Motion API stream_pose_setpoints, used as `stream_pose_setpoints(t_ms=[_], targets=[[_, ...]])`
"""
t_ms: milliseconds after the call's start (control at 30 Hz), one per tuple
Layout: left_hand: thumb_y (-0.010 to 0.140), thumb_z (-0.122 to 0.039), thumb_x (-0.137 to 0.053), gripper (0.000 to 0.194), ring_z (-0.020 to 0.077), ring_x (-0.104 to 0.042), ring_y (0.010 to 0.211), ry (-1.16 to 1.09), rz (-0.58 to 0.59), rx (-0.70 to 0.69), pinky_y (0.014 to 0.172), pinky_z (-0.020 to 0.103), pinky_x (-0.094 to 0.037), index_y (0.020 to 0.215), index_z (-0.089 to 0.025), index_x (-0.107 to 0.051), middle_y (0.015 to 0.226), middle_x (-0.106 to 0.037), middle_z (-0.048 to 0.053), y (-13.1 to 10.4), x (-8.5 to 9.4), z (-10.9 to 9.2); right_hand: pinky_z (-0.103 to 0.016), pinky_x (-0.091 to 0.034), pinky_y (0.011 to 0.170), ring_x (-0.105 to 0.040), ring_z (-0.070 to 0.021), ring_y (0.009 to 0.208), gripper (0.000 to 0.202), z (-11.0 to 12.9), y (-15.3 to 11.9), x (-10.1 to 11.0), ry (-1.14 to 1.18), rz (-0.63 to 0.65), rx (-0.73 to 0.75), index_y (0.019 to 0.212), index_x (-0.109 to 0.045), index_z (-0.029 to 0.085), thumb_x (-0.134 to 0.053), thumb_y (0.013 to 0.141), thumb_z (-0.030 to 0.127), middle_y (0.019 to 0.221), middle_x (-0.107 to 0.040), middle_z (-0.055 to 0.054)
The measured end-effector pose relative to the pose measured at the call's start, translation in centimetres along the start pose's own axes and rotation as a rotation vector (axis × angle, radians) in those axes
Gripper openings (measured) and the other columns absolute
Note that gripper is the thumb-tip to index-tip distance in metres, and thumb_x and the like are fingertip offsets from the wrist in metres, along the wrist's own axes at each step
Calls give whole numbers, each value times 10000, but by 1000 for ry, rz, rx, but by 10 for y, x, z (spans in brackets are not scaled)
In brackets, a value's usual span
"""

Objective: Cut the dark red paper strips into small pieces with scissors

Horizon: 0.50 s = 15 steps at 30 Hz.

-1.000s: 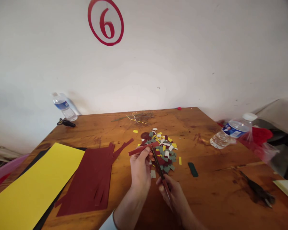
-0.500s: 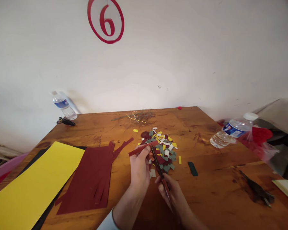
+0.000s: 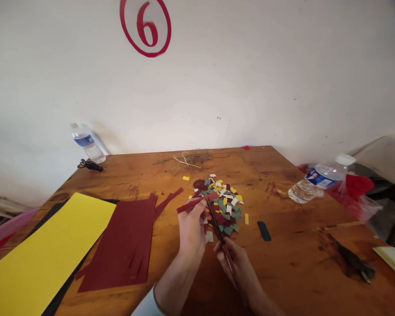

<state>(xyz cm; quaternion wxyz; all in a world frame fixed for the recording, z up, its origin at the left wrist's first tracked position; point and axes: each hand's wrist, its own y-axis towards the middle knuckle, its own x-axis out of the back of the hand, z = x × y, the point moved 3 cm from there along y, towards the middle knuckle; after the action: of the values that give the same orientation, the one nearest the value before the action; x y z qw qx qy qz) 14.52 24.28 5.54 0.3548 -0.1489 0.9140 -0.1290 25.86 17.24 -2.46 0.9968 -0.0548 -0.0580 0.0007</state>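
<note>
My left hand (image 3: 191,228) pinches a dark red paper strip (image 3: 188,205) between thumb and fingers, above a pile of small cut paper pieces (image 3: 229,198). My right hand (image 3: 237,263) is closed around a pair of scissors (image 3: 220,232), seen nearly edge-on. The scissors' dark blades point away from me, and their tips meet the strip just right of my left fingertips. Whether the blades are parted is hard to see. Yellow, white, grey-green and dark red pieces make up the pile on the wooden table (image 3: 299,254).
Dark red paper sheets (image 3: 125,245) and a yellow sheet (image 3: 52,254) lie left. Water bottles stand at back left (image 3: 88,144) and right (image 3: 325,180). Thin wires (image 3: 187,161) lie at the back. A dark green piece (image 3: 264,231) and a dark tool (image 3: 352,259) lie right.
Both hands, the strip and the scissors keep almost the same places. The view has shifted very slightly.
</note>
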Motion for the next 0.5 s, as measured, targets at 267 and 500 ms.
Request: stream_pose_setpoints(t_ms=[267, 500], targets=[[531, -279, -896, 297, 100, -528, 507, 6, -8, -2, 505, 231, -406, 703, -163, -684, 569, -599, -28, 1, 1, 1, -244, -374, 465, -450, -151, 516, 411, 5, 1, 1, -2, 22, -7, 724, -552, 245, -666, 825, 626, 572, -479, 28], [526, -287, -893, 290, 97, -521, 510, 25, -12, -7, 501, 227, -402, 687, -158, -689, 570, -594, -25, 0, 0, 0, -235, -363, 490, -404, -129, 533, 443, -1, 1, 0, 10, 8, -42, 702, -544, 231, -710, 785, 632, 593, -491, 27]])
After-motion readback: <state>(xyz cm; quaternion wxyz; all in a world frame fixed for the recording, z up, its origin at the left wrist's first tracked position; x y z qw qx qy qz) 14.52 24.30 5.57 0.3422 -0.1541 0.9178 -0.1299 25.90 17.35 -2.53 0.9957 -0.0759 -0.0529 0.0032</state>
